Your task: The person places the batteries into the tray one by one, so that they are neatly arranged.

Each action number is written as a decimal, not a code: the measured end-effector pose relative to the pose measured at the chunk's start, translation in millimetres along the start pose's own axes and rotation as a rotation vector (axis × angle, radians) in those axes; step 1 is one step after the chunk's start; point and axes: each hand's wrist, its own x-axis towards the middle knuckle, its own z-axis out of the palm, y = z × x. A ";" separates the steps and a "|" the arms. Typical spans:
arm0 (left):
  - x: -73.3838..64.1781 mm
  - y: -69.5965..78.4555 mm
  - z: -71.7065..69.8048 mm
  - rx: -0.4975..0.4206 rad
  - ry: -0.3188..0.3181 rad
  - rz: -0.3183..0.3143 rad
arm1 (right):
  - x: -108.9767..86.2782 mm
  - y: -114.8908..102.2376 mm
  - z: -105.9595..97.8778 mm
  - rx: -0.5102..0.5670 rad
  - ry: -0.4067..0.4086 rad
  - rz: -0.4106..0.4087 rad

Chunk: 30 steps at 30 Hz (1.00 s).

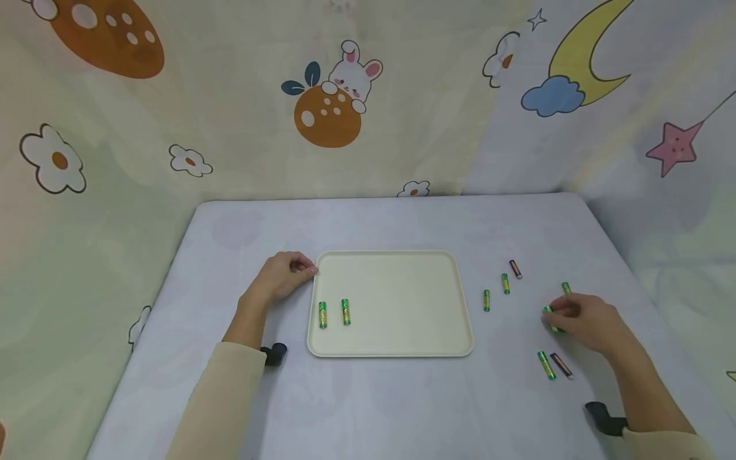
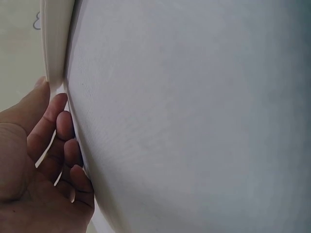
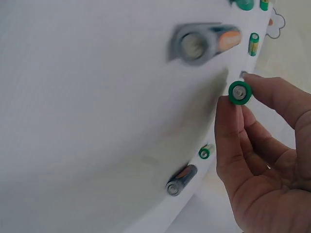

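Observation:
My left hand (image 1: 282, 276) is at the left side of a cream tray (image 1: 402, 300). In the left wrist view its thumb lies on the tray's rim (image 2: 54, 43), with the index fingertip just below. Two green batteries stand out near the tray's left end, a left one (image 1: 322, 315) and a right one (image 1: 345, 312). To the right of the tray, my right hand (image 1: 595, 322) pinches a green battery (image 3: 239, 92) between thumb and fingers, its flat end facing the right wrist camera. Another green battery (image 1: 566, 287) lies just beyond that hand.
Nearer me than the right hand lie a green battery (image 1: 547, 365) and a dark brown battery (image 1: 561, 365). Between tray and hand are two green batteries (image 1: 486, 300) and a brown one (image 1: 515, 269). A patterned cloth (image 1: 247, 115) hangs behind the white table (image 1: 379, 409).

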 end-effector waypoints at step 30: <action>0.2 0.5 -3.1 -0.017 -0.008 0.000 | 27.3 -98.7 7.4 0.383 -0.150 -0.222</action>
